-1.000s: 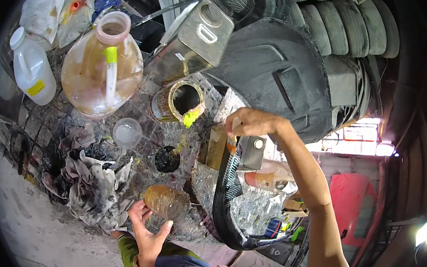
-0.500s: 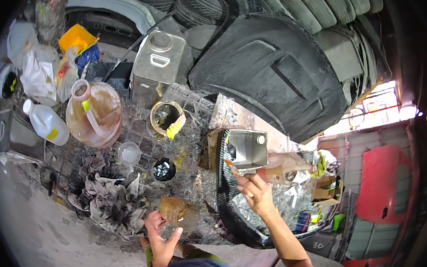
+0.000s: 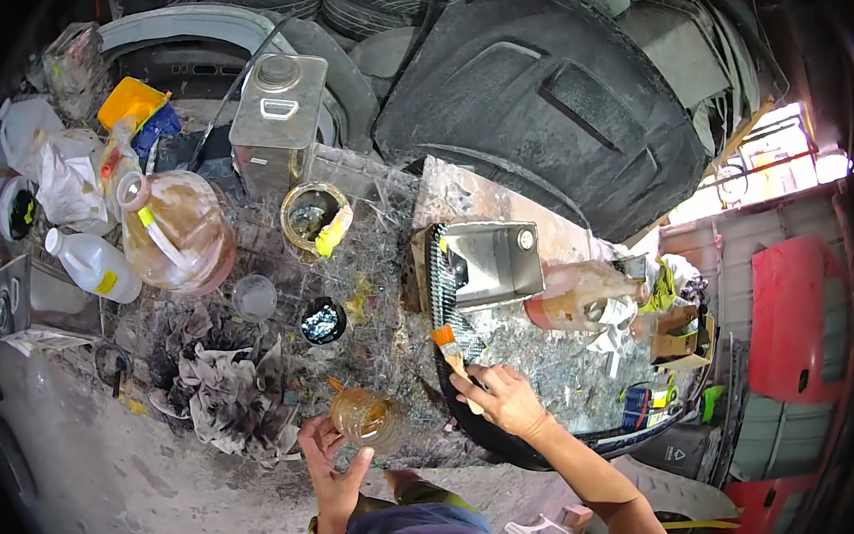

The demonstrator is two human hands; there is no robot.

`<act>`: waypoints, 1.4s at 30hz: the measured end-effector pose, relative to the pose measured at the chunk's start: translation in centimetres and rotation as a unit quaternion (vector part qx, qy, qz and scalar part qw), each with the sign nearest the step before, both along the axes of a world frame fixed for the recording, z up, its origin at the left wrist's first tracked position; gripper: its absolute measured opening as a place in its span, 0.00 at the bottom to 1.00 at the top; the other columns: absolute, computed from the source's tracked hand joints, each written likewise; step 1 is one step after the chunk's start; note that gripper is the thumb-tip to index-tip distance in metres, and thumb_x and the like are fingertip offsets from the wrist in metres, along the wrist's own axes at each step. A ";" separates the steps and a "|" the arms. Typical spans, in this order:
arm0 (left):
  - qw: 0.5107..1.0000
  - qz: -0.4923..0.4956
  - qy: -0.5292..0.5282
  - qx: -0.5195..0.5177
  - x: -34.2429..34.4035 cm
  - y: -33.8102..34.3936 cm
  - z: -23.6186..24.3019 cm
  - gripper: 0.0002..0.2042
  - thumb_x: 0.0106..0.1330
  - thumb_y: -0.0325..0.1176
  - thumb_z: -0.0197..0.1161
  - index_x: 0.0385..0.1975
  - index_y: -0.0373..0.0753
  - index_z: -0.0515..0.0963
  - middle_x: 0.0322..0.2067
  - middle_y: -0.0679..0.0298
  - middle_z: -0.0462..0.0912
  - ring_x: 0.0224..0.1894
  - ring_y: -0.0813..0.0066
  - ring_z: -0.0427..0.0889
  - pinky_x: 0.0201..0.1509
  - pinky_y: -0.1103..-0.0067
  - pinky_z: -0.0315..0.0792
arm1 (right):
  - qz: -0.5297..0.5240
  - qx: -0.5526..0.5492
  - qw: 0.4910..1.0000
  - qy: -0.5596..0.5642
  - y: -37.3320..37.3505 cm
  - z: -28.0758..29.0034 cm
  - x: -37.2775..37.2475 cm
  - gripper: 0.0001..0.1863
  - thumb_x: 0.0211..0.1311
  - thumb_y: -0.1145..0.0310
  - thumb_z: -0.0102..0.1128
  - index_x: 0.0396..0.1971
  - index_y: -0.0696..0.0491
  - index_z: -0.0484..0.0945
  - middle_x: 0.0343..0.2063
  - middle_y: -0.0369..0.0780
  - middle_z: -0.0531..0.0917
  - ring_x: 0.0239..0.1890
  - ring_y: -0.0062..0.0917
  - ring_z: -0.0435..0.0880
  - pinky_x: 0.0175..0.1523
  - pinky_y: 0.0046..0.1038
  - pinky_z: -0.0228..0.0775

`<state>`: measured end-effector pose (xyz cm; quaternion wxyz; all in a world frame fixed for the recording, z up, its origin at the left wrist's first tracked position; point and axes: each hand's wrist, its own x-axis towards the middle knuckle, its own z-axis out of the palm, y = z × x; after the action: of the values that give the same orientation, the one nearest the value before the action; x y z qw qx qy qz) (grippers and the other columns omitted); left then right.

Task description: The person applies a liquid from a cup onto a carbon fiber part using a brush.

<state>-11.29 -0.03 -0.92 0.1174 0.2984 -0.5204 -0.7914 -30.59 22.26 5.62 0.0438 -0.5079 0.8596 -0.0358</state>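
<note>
My left hand (image 3: 333,470) grips a clear plastic cup (image 3: 379,426) with amber liquid in it, tilted over the bench's near edge. My right hand (image 3: 510,404) pinches the wooden handle of a paintbrush (image 3: 452,357). Its orange bristles are over the left side of a curved black part (image 3: 493,445) with a woven pattern; whether they touch it I cannot tell. Between the hands and farther left stands a small black cup (image 3: 323,320) of dark shiny liquid.
An open metal can (image 3: 493,262) sits inside the curved part, beside a pinkish bottle (image 3: 571,290). Left lie crumpled grey rags (image 3: 227,392), a large stained jug (image 3: 179,232), a white bottle (image 3: 96,266) and an open tin (image 3: 299,232). A black hood panel (image 3: 550,106) leans behind.
My right hand has drawn nearer to me along the curved part, and more of the brush shows. My left hand still holds the cup. The whole view has shifted slightly.
</note>
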 end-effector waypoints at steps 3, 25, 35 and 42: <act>1.000 -0.011 0.001 0.001 -0.2 0.1 0.2 0.37 0.54 0.27 0.71 0.62 0.35 0.54 0.53 0.55 0.69 0.55 0.66 0.72 0.60 0.70 0.68 | 0.018 0.010 1.000 -0.013 1.1 0.0 1.0 0.24 0.59 0.61 0.61 0.56 0.47 0.74 0.46 0.38 0.77 0.39 0.28 0.78 0.42 0.32 0.70; 0.997 -0.043 -0.026 -0.061 -3.8 2.7 0.1 0.37 0.55 0.29 0.73 0.61 0.36 0.56 0.51 0.54 0.72 0.53 0.68 0.75 0.58 0.72 0.70 | -0.056 -0.074 0.957 -0.275 -5.9 4.3 0.2 0.11 0.55 0.70 0.67 0.39 0.51 0.84 0.28 0.36 0.80 0.33 0.30 0.78 0.41 0.32 0.69; 0.997 0.013 -0.064 -0.047 -1.8 2.0 -2.6 0.37 0.51 0.30 0.76 0.59 0.34 0.60 0.50 0.51 0.74 0.51 0.64 0.76 0.56 0.70 0.71 | -0.356 -0.146 0.862 -0.331 -1.6 2.1 -4.6 0.10 0.66 0.68 0.61 0.34 0.60 0.81 0.21 0.33 0.80 0.23 0.15 0.74 0.31 0.20 0.68; 0.997 0.021 -0.063 -0.042 -1.0 1.4 -3.1 0.38 0.51 0.29 0.75 0.60 0.33 0.59 0.51 0.51 0.74 0.52 0.64 0.76 0.57 0.70 0.70 | -0.062 -0.087 0.979 -0.174 -3.3 5.5 -3.2 0.12 0.56 0.72 0.66 0.41 0.57 0.82 0.32 0.41 0.81 0.35 0.30 0.82 0.38 0.29 0.74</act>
<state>-12.27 1.32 -3.98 0.1129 0.3534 -0.5532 -0.7459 -33.74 18.92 11.14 0.1459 -0.4418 0.8621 -0.2009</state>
